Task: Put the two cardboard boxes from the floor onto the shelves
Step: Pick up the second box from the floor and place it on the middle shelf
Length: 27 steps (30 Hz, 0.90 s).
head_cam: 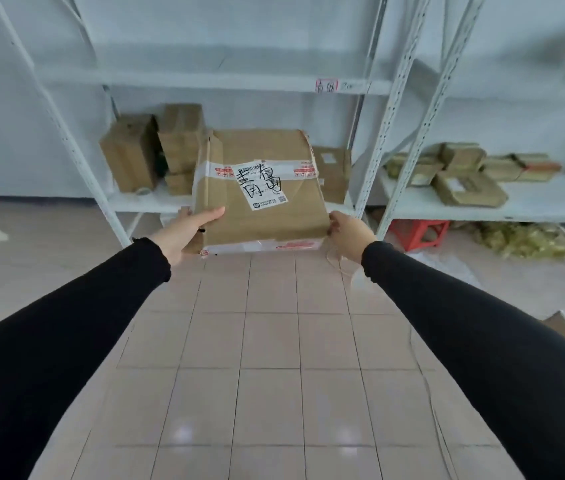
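The cardboard box [260, 188] is brown, creased, sealed with clear and red-printed tape, and carries a white label with black handwriting. It is held in the air before the lower shelf [149, 202]. The left hand [184, 233] and right hand [350, 237] grip its near corners, fingers closed on the edges.

One held cardboard box [260, 188]; two hands; one red stool [419, 233].

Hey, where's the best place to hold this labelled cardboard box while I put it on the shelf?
Probably the two short sides near the bottom, one hand from each side, as the left hand and right hand do now. The cardboard box is wide and flat-sided.
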Available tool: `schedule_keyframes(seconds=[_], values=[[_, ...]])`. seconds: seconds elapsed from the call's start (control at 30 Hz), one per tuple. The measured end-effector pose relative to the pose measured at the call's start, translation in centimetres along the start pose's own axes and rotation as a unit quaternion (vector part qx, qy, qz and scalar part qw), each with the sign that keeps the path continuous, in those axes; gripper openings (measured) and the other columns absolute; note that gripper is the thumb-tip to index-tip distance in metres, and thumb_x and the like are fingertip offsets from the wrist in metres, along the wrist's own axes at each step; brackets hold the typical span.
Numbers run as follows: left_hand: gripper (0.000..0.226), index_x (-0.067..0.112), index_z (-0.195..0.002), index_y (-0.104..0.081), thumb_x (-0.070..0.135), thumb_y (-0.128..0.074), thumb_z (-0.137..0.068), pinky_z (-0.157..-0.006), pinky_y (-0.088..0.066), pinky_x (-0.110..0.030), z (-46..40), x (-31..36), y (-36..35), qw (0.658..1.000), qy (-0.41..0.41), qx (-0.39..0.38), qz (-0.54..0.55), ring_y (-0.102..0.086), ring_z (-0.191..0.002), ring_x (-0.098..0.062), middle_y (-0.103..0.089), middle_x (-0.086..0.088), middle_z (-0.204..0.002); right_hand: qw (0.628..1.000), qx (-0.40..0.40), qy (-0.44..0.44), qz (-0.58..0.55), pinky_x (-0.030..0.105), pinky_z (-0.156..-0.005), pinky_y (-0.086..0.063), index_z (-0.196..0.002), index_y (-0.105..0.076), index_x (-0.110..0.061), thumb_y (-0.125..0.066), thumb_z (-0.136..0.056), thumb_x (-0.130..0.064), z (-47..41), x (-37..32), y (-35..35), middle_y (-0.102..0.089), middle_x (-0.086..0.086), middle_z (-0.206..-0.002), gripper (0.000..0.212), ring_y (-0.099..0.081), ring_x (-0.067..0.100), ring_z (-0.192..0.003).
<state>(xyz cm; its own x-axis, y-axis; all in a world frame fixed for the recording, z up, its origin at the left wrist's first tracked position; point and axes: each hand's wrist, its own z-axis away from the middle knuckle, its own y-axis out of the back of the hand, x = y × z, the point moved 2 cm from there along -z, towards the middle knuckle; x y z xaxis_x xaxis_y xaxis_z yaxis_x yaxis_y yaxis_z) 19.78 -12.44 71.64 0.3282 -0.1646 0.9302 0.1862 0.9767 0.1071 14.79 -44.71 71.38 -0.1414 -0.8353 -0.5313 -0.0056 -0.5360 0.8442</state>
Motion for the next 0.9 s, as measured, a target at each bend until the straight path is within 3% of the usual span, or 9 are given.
schedule_keyframes(seconds=[0.1, 0.17, 0.23, 0.37, 0.43, 0.5, 0.63, 0.73, 0.9], values=[[0.074, 0.027, -0.138, -0.062, 0.054, -0.088, -0.074, -0.084, -0.064, -0.043, -0.3, 6.1, 1.0, 0.999, -0.038, 0.000, 0.022, -0.074, -0.113, -0.024, -0.078, -0.003, -0.126, 0.998, 0.046, 0.027, 0.041, 0.028, -0.061, -0.042, -0.129, -0.052, -0.008, -0.038, -0.098, -0.008, -1.5, -3.6, 5.7, -0.063, 0.014, -0.107, 0.035, -0.059, 0.030, -0.092], [0.065, 0.027, -0.134, -0.065, 0.052, -0.085, -0.078, -0.069, -0.062, -0.032, -1.0, 9.4, 0.7, 0.998, -0.053, -0.006, 0.037, -0.075, -0.106, -0.021, -0.080, 0.000, -0.118, 0.995, 0.065, 0.044, 0.060, 0.034, -0.080, -0.049, -0.131, -0.053, -0.009, -0.042, -0.097, -0.011, -2.7, -4.7, 8.8, -0.064, 0.015, -0.120, 0.035, -0.061, 0.032, -0.105], [0.057, 0.028, -0.131, -0.067, 0.052, -0.083, -0.081, -0.071, -0.058, -0.032, -2.1, 12.0, -0.2, 0.997, -0.062, -0.013, 0.040, -0.073, -0.107, -0.020, -0.081, 0.003, -0.109, 0.994, 0.094, 0.048, 0.027, 0.040, -0.092, -0.049, -0.129, -0.055, -0.013, -0.047, -0.096, -0.020, -4.4, -4.8, 11.4, -0.065, 0.014, -0.122, 0.035, -0.062, 0.034, -0.110], [0.037, 0.029, -0.117, -0.073, 0.052, -0.077, -0.087, -0.090, -0.057, -0.039, -6.3, 16.3, -3.3, 0.997, -0.072, -0.032, 0.026, -0.074, -0.099, -0.020, -0.085, 0.005, -0.097, 0.991, 0.118, 0.044, 0.043, 0.035, -0.075, -0.048, -0.125, -0.057, -0.015, -0.043, -0.097, -0.021, -8.9, -2.7, 15.1, -0.067, 0.010, -0.116, 0.031, -0.060, 0.027, -0.088], [0.030, 0.029, -0.112, -0.072, 0.049, -0.075, -0.090, -0.088, -0.058, -0.039, -8.8, 18.2, -5.2, 0.995, -0.084, -0.038, 0.024, -0.075, -0.096, -0.020, -0.085, 0.004, -0.096, 0.990, 0.125, 0.040, 0.051, 0.032, -0.077, -0.046, -0.128, -0.055, -0.016, -0.043, -0.098, -0.023, -11.5, -1.0, 17.0, -0.066, 0.008, -0.121, 0.033, -0.061, 0.026, -0.094], [0.039, 0.027, -0.118, -0.071, 0.050, -0.077, -0.088, -0.078, -0.060, -0.037, -11.5, 19.9, -7.0, 0.994, -0.095, -0.053, 0.020, -0.074, -0.099, -0.023, -0.085, 0.002, -0.097, 0.989, 0.135, 0.033, 0.049, 0.030, -0.080, -0.043, -0.132, -0.054, -0.017, -0.043, -0.099, -0.024, -14.2, 0.7, 19.0, -0.065, 0.007, -0.124, 0.036, -0.061, 0.026, -0.105], [0.105, 0.021, -0.140, -0.057, 0.065, -0.095, -0.052, -0.081, -0.060, -0.042, -17.5, 22.1, -9.4, 0.995, -0.088, -0.043, 0.026, -0.071, -0.119, -0.031, -0.074, -0.007, -0.129, 0.988, 0.149, 0.020, 0.046, 0.031, -0.081, -0.042, -0.133, -0.054, -0.017, -0.044, -0.099, -0.025, -19.0, 3.2, 21.9, -0.063, 0.008, -0.126, 0.036, -0.060, 0.027, -0.108], [0.109, 0.022, -0.142, -0.053, 0.064, -0.096, -0.051, -0.090, -0.061, -0.048, -21.3, 23.6, -10.4, 0.994, -0.089, -0.040, 0.039, -0.071, -0.120, -0.033, -0.073, -0.009, -0.132, 0.987, 0.154, 0.024, 0.051, 0.031, -0.081, -0.042, -0.133, -0.054, -0.016, -0.043, -0.099, -0.024, -22.6, 4.2, 22.9, -0.063, 0.008, -0.125, 0.036, -0.060, 0.027, -0.108], [0.107, 0.023, -0.142, -0.056, 0.066, -0.094, -0.052, -0.080, -0.061, -0.042, -27.8, 25.3, -10.1, 0.996, -0.076, -0.031, 0.042, -0.074, -0.116, -0.030, -0.076, -0.007, -0.129, 0.986, 0.154, 0.022, 0.063, 0.032, -0.080, -0.046, -0.132, -0.054, -0.019, -0.042, -0.099, -0.025, -29.3, 4.7, 22.7, -0.063, 0.007, -0.124, 0.036, -0.061, 0.026, -0.103]])
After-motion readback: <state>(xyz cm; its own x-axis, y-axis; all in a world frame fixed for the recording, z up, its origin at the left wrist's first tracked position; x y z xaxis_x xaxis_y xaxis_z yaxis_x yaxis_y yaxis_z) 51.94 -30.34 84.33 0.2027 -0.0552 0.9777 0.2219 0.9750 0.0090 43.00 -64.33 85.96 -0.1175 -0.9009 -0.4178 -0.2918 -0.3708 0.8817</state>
